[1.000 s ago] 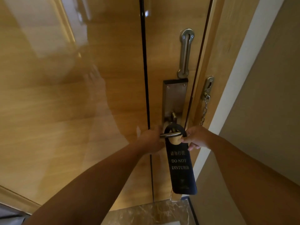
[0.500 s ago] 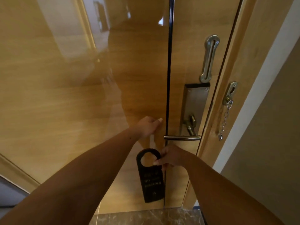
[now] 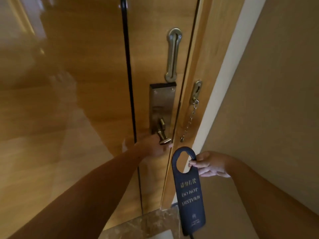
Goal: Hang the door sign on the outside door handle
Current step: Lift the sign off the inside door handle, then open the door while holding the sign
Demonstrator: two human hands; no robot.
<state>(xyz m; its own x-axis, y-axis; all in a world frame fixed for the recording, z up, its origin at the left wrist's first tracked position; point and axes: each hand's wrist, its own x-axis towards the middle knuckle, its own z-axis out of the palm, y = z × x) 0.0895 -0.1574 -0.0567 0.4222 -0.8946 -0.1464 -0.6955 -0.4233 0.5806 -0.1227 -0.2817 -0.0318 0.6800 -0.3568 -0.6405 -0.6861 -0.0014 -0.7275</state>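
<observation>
A dark blue door sign (image 3: 189, 192) reading "DO NOT DISTURB" hangs from my right hand (image 3: 209, 164), which pinches the right side of its loop, below and to the right of the handle. My left hand (image 3: 151, 147) is wrapped around the lever of the inside door handle (image 3: 163, 135); only the handle's brass neck and end show past my fingers. The handle sits on a metal lock plate (image 3: 162, 104) on the glossy wooden door (image 3: 86, 83). The door's outer side is hidden.
A slotted metal guard plate (image 3: 173, 54) is mounted above the lock plate. A security chain (image 3: 189, 121) dangles from the wooden door frame (image 3: 198, 66). A beige wall (image 3: 276, 83) stands close on the right. Marble floor (image 3: 146, 223) lies below.
The sign came off the inside handle, dropped low left of it, and now hangs from my right hand to the handle's lower right. My left hand moved from the door face onto the lever.
</observation>
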